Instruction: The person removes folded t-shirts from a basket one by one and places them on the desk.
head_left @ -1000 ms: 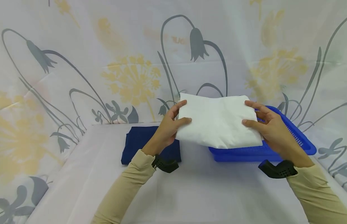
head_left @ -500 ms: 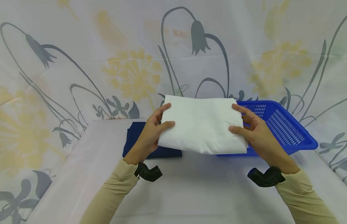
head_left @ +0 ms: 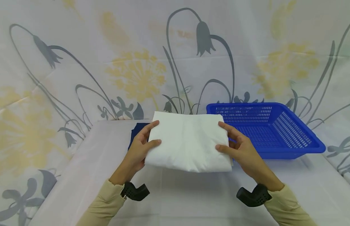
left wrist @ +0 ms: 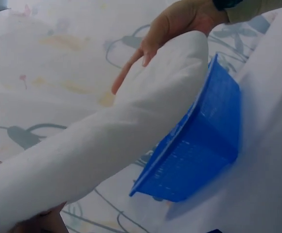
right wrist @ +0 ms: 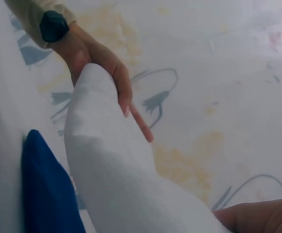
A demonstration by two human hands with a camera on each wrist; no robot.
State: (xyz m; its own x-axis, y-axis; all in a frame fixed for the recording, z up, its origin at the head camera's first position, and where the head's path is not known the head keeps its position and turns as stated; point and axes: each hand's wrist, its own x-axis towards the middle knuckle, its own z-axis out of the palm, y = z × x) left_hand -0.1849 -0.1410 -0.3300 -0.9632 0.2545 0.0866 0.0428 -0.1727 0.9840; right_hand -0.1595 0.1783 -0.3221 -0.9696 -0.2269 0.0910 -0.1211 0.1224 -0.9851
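Note:
A folded white cloth point(head_left: 189, 141) is held up between both hands, its thick rounded fold toward the person. My left hand point(head_left: 138, 149) grips its left end, thumb on top and the other fingers reaching behind or under. At the opposite end my right hand point(head_left: 243, 152) pinches it the same way. The left wrist view shows the cloth point(left wrist: 102, 141) as a thick roll-like edge, with the right hand point(left wrist: 180, 22) at its far end. In the right wrist view the left hand point(right wrist: 99, 58) holds the far end.
A blue plastic basket point(head_left: 293, 150) with slotted walls stands at the back right of the white-covered table point(head_left: 186, 201). Behind the left hand lies a folded navy cloth point(head_left: 137, 130), partly hidden. A flower-printed curtain point(head_left: 129, 37) hangs behind the table.
Both hands have carried the white cloth left and toward the person, away from in front of the basket. More of the basket shows now, and less of the navy cloth.

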